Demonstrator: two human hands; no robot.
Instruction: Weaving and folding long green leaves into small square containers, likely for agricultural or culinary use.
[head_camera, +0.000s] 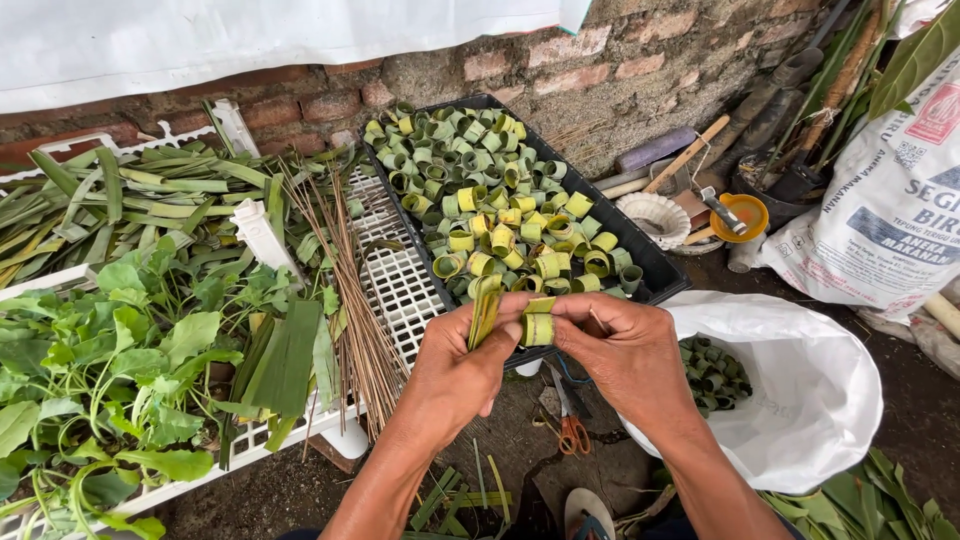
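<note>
Your left hand pinches a folded leaf strip upright, and your right hand holds a rolled leaf ring just beside it, both over the near edge of the black tray. The leaf looks light, springy and easily creased, so grip the ring at its overlap with fingertips.

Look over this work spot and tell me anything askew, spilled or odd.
Little stands out. Orange-handled scissors lie on the ground beneath the hands, among scattered leaf scraps. The thin sticks fan loosely over the white rack. The left hand and right hand hold a leaf ring; the rings in the black tray sit piled, not spilled.
</note>
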